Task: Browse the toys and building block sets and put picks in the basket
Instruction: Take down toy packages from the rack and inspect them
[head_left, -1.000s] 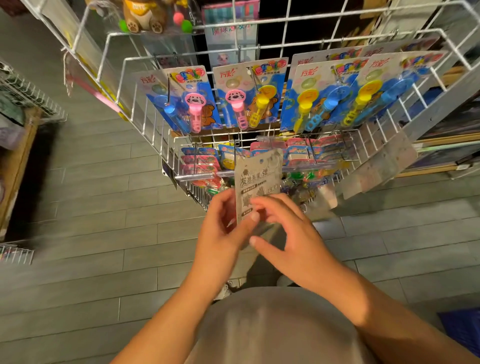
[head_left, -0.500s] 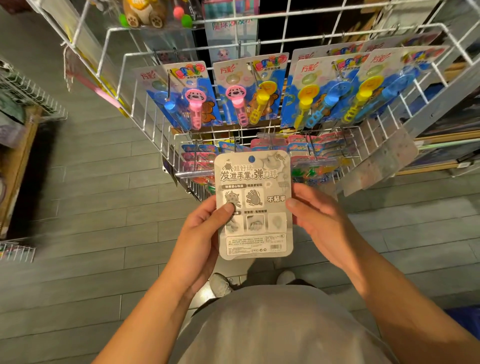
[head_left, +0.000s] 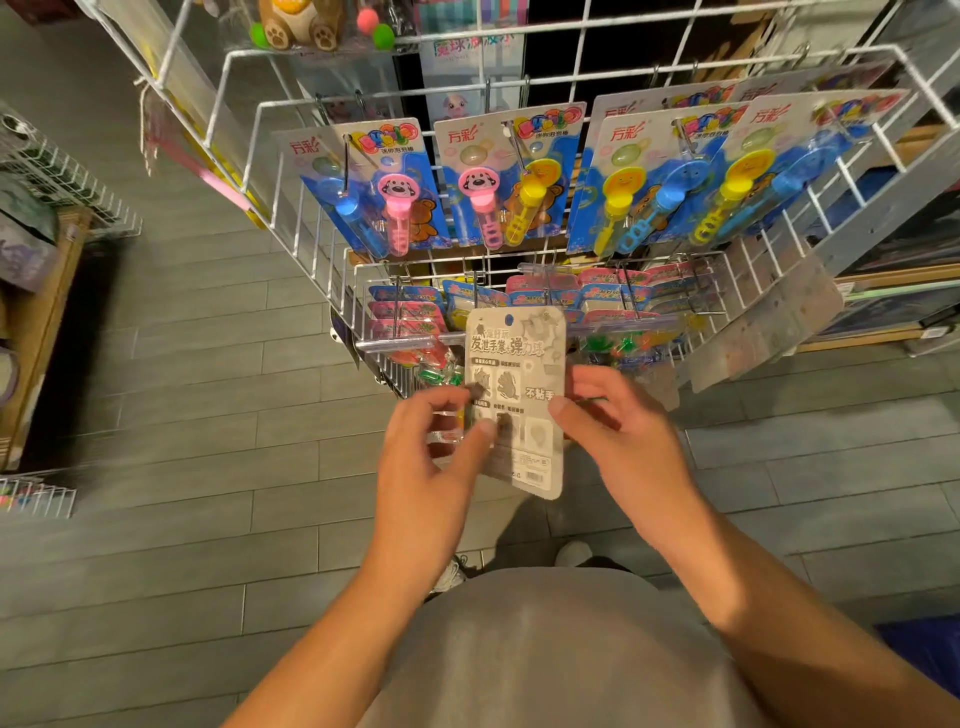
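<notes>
I hold a grey printed toy card pack (head_left: 522, 364) upright in front of a white wire display rack (head_left: 249, 135). My left hand (head_left: 431, 462) pinches the pack's lower left edge between thumb and fingers. My right hand (head_left: 618, 431) touches its right edge with the thumb, the fingers spread behind. The printed back of the pack faces me. No shopping basket is in view.
Bubble-wand cards (head_left: 498, 182) in blue, pink and yellow hang on the rack's upper row. Smaller carded toys (head_left: 405, 317) hang on hooks below. A plush bear (head_left: 301, 21) sits at the top. Wire shelving (head_left: 62, 176) stands at left, wooden shelves (head_left: 893, 275) at right, grey tiled floor below.
The pack went from edge-on to its printed back facing me, and now sits slightly higher and tilted. My left fingers have shifted along its left edge.
</notes>
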